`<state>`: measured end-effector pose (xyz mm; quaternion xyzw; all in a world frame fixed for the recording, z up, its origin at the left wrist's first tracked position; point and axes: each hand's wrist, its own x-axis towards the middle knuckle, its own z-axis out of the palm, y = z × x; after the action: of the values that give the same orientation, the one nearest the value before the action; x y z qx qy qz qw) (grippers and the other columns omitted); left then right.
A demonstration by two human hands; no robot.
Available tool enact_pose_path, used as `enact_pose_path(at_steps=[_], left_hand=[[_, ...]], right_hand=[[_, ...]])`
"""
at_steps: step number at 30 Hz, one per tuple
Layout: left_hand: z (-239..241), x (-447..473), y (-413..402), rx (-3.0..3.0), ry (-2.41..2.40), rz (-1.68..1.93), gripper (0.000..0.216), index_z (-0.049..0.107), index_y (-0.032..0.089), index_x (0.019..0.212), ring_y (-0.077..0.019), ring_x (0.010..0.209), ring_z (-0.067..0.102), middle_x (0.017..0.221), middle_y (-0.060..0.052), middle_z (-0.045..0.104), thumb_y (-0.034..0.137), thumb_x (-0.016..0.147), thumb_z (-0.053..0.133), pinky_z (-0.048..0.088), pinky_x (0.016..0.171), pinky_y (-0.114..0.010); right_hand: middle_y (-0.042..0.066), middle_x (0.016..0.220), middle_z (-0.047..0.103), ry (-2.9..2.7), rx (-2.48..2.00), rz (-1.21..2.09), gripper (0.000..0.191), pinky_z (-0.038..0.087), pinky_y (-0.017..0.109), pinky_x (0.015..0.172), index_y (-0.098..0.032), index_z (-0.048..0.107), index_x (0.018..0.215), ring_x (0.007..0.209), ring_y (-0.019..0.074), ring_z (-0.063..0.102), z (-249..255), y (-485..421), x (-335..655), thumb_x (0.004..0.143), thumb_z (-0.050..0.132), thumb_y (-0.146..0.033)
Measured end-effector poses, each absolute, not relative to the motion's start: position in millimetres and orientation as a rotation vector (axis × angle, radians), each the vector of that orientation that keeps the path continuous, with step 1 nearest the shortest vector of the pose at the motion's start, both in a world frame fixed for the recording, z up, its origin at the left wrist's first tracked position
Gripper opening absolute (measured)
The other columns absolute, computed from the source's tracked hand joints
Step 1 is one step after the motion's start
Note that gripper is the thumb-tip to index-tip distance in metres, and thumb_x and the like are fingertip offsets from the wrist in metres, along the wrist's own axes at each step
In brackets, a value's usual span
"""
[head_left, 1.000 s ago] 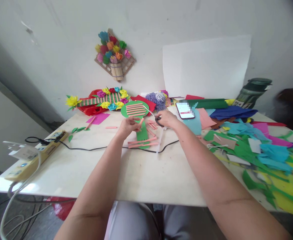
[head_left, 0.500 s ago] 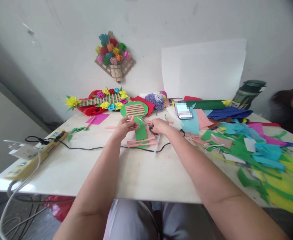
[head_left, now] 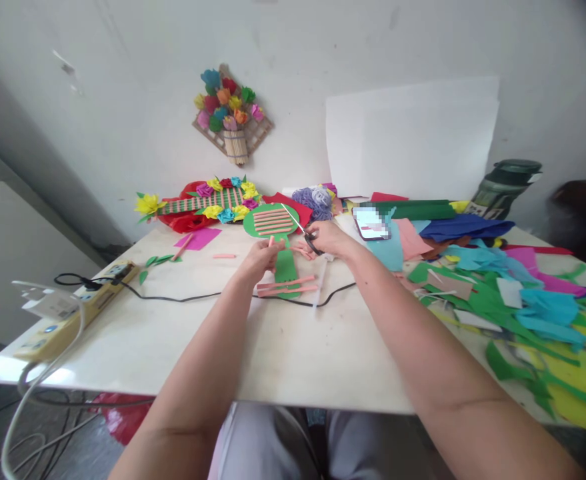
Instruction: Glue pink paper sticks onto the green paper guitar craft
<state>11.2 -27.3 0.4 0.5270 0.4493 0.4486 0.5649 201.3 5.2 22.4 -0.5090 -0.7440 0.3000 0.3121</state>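
Note:
My left hand is closed on a short pink paper roll, its tip showing above the fingers. My right hand grips scissors by their dark handles, the blades pointing up and left over the green round-headed paper shape. Several pink rolls lie side by side on that round head. Two longer pink rolls lie across the lower end of its handle. Another short pink piece rests on the table left of my left hand.
A flower-decorated paper guitar lies at the back left. A power strip sits on the left, its black cable crossing the table. Coloured paper scraps cover the right side. A phone and green bottle stand behind.
My right hand and the scissors have moved slightly right, and the blades now point higher. My left hand has shifted a little right and down, still holding the pink roll.

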Motion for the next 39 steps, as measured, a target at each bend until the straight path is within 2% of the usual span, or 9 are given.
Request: enact_pose_path(at_steps=[4,7,9,15,21,25,29,34,39], left_hand=[[-2,18,-28,1.267,1.099,1.016,0.042,0.057,0.012,0.077,-0.0041,0.032,0.033,0.04,0.007,0.038,0.054,0.07,0.06,0.037,0.038,-0.02],[-5,22,-26,1.194,1.082,1.093,0.041,0.058,0.012,0.081,-0.01,0.045,0.053,0.054,-0.001,0.058,0.05,0.067,0.065,0.049,0.051,-0.026],[-7,25,-24,1.157,1.026,1.134,0.037,0.058,0.013,0.078,-0.0124,0.053,0.058,0.061,-0.003,0.062,0.046,0.065,0.068,0.051,0.056,-0.027],[-11,25,-20,1.167,0.952,1.154,0.03,0.058,0.013,0.071,-0.012,0.057,0.059,0.059,0.0,0.059,0.038,0.062,0.072,0.05,0.055,-0.025],[-8,16,-20,1.324,0.832,1.123,0.033,0.055,0.012,0.067,-0.0105,0.058,0.059,0.068,-0.003,0.061,0.043,0.067,0.068,0.05,0.057,-0.024],[-1,12,-24,1.431,0.806,1.15,0.038,0.059,0.013,0.09,-0.0082,0.054,0.056,0.068,-0.001,0.061,0.044,0.07,0.065,0.048,0.055,-0.022],[2,9,-26,1.503,0.786,1.102,0.047,0.057,0.014,0.106,-0.0093,0.058,0.057,0.072,-0.002,0.061,0.044,0.071,0.064,0.048,0.058,-0.023],[-1,7,-24,1.576,0.756,1.078,0.04,0.058,0.014,0.102,-0.0097,0.062,0.058,0.077,-0.003,0.062,0.042,0.074,0.062,0.048,0.062,-0.024],[-3,7,-22,1.65,0.703,1.102,0.033,0.057,0.013,0.095,-0.0112,0.066,0.059,0.079,-0.004,0.062,0.039,0.075,0.062,0.049,0.064,-0.025]], right_hand=[[0.002,0.064,0.066,-1.946,-1.341,0.716,0.026,0.043,0.021,0.051,-0.013,0.066,0.086,0.055,0.0133,0.058,30,-2,195,0.06,0.066,-0.018],[0.003,0.069,0.067,-1.976,-1.369,0.633,0.029,0.043,0.022,0.053,-0.016,0.066,0.091,0.058,0.0144,0.059,33,-11,185,0.062,0.066,-0.023],[0.003,0.076,0.068,-1.981,-1.398,0.524,0.028,0.043,0.023,0.055,-0.019,0.066,0.092,0.063,0.0155,0.06,33,-16,177,0.065,0.063,-0.027],[0.001,0.086,0.069,-2.004,-1.402,0.444,0.033,0.044,0.024,0.062,-0.023,0.065,0.091,0.077,0.0174,0.061,28,-19,167,0.058,0.068,-0.026],[0.001,0.07,0.066,-1.856,-1.242,0.776,0.029,0.045,0.023,0.054,-0.018,0.063,0.09,0.06,0.0142,0.059,31,-9,183,0.062,0.065,-0.023],[-0.001,0.065,0.063,-1.702,-1.113,0.96,0.033,0.044,0.021,0.049,-0.014,0.061,0.091,0.055,0.0118,0.056,32,-7,193,0.059,0.066,-0.02],[0.001,0.072,0.065,-1.625,-0.904,1.083,0.046,0.047,0.022,0.056,-0.013,0.058,0.099,0.065,0.0128,0.059,36,-12,191,0.057,0.071,-0.023],[0.003,0.076,0.066,-1.63,-0.804,1.022,0.049,0.049,0.026,0.068,-0.014,0.055,0.1,0.072,0.0137,0.062,41,-17,184,0.056,0.072,-0.024],[0.001,0.07,0.066,-1.643,-0.724,0.903,0.044,0.05,0.029,0.068,-0.014,0.056,0.094,0.068,0.015,0.063,35,-10,181,0.054,0.072,-0.021]])
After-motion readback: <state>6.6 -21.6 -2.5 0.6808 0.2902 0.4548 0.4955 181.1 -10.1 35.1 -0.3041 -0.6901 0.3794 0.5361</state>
